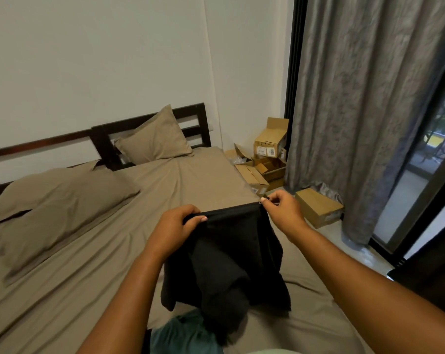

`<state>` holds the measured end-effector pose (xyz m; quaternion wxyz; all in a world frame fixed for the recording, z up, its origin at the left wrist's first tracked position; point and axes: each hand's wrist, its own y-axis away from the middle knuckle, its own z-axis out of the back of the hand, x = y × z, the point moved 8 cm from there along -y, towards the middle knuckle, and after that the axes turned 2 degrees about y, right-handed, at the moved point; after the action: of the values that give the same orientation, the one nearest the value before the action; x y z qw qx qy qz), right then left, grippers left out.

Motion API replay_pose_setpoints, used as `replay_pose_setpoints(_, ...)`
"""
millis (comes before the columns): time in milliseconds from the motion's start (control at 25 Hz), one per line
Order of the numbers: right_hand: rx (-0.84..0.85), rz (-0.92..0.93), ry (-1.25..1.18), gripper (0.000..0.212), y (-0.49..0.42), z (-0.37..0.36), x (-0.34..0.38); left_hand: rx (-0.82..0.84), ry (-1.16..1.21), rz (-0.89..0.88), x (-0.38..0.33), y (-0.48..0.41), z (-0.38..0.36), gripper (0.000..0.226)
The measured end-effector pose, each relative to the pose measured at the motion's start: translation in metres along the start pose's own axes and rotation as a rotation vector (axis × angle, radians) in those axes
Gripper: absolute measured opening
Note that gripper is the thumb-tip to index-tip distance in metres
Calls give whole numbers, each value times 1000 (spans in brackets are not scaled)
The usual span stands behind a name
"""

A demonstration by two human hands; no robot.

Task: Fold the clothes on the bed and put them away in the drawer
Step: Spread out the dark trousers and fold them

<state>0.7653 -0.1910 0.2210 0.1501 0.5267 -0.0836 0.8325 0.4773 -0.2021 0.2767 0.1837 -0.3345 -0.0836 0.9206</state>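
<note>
1. Holding a black garment (229, 254) up above the bed (88, 251), straight ahead and between the two hands.
2. Pinching the left end of its top edge with the left hand (176, 227), fingers curled over the hem.
3. Pinching the right end of the same edge with the right hand (284, 210), a little higher and farther out than the left.
4. Pulling that edge taut from left to right, tilted slightly up toward the right, so across the body rather than away from it.
5. Letting the rest hang down toward the body in loose, bunched folds, with the lowest part near a teal garment (185, 333) on the bed. Cannot tell whether the two touch.
6. Judging by this, only at the start of the fold: nothing laid flat yet.
7. Probably calls for lowering both hands together onto the bare sheet ahead, with the long edge kept crosswise and neither hand clearly better placed.
8. Worth watching the bunched lower part, likely to land crumpled.
9. No drawer anywhere in view; only cardboard boxes (264, 159) and a curtain (356, 111) beyond the right hand.
</note>
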Motion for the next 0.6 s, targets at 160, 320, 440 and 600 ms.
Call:
replay_pose_setpoints(160, 127, 10, -128, 18, 7, -9, 14, 43, -154, 129, 26, 10, 9, 14)
replay_pose_setpoints(320, 233, 8, -216, 16, 23, -28, 34, 126, 89, 112, -14, 8, -32, 23)
replay_pose_setpoints(440, 211, 88, -97, 17, 40, -41, 46, 101, 165, 61, -55, 5, -63, 14)
replay_pose_setpoints(600, 144, 143, 56, 19, 49, -29, 44, 62, 57, 65, -56, 7, -61, 18)
